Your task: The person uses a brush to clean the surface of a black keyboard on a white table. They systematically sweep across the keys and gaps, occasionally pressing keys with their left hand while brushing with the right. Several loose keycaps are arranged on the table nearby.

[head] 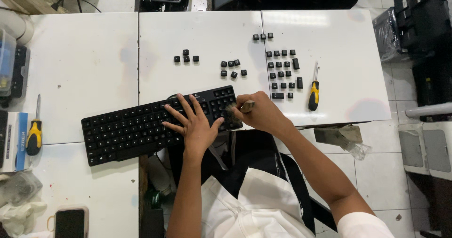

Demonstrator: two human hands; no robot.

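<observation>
A black keyboard (132,127) lies tilted across the white tables, its right end with the number-pad keys removed. My left hand (194,124) rests flat on it, fingers spread, pressing near its right half. My right hand (261,113) grips a small brush (239,108) whose bristles touch the keyboard's bare right end. Loose black keycaps (281,71) lie in groups on the table beyond the keyboard, with another group (233,69) and a small cluster (186,56) further left.
A yellow-and-black screwdriver (313,91) lies right of the keycaps. Another screwdriver (34,133) and a box (14,141) sit at the left edge, a phone (70,222) at bottom left. Dark equipment (419,26) stands at right; tiled floor lies below it.
</observation>
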